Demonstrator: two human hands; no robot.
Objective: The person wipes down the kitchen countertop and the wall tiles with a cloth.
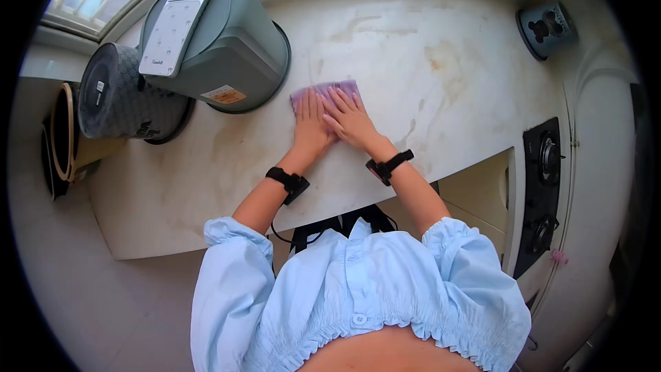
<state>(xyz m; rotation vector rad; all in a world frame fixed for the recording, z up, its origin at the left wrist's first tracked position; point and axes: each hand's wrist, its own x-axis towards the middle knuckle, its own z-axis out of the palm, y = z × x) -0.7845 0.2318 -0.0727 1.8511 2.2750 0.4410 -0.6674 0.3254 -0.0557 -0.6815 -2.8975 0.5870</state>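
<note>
A purple cloth [350, 87] lies folded flat on the pale, stained countertop [385, 48]. Both of my hands press down on it, side by side and close together. My left hand [313, 124] rests on the cloth's left part, its fingers stretched out and pointing away from me. On the right part lies my right hand [350, 118], fingers spread a little, its thumb reaching toward my left hand. The cloth's far edge shows beyond my fingertips; its middle is hidden under my hands. Each wrist wears a black strap.
A grey-green bin [241, 48] with a white phone [180, 24] on its lid stands at the back left. Beside it are a dark patterned container [117, 93] and a tan-rimmed one [63, 131]. A small grey pot [549, 27] is at the back right, a black gas hob [540, 193] at the right.
</note>
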